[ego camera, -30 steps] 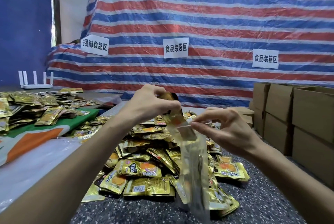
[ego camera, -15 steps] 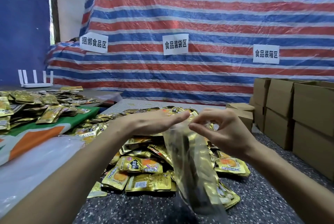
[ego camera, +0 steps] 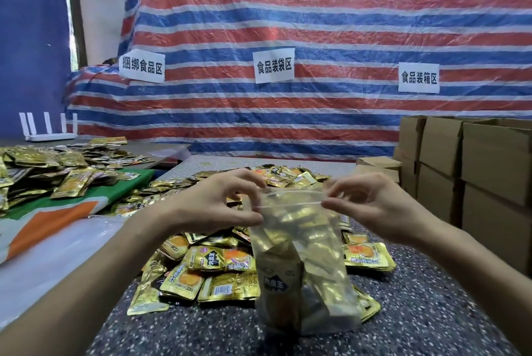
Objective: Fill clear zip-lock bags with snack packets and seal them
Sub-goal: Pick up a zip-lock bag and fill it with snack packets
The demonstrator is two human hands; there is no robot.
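Filling the whole back of the frame, a striped tarp (ego camera: pixel 316 25) in red, blue and white is hanging like a wall. Across the bottom, a dark speckled tabletop (ego camera: pixel 431 312) is running toward us. Along the right edge, brown cardboard boxes (ego camera: pixel 489 168) are sitting stacked.

In the lower centre, a big heap of gold snack packets (ego camera: pixel 216 269) is sprawling over the table, each showing an orange picture and a black badge with white characters too blurred to read. A second heap (ego camera: pixel 43 171) is lying at mid-left on a green and orange cloth (ego camera: pixel 57 217).

Now the action: the clear zip-lock bag (ego camera: pixel 302 269) is standing upright in the centre, in front of the big heap, stuffed with gold packets, its bottom down at the tabletop. The left hand (ego camera: pixel 218 206) is pinching the left end of the zip strip between thumb and curled fingers. The right hand (ego camera: pixel 371 206) is pinching the right end the same way, and the strip is stretching taut between them. Whether the zip is closed, I cannot tell.

Three white signs are showing on the tarp: 捆绑食品区 (ego camera: pixel 142 68) at left, 食品装袋区 (ego camera: pixel 274 65) in the middle, 食品装箱区 (ego camera: pixel 419 78) at right. A white router (ego camera: pixel 49 128) with upright antennas is sitting at far left.
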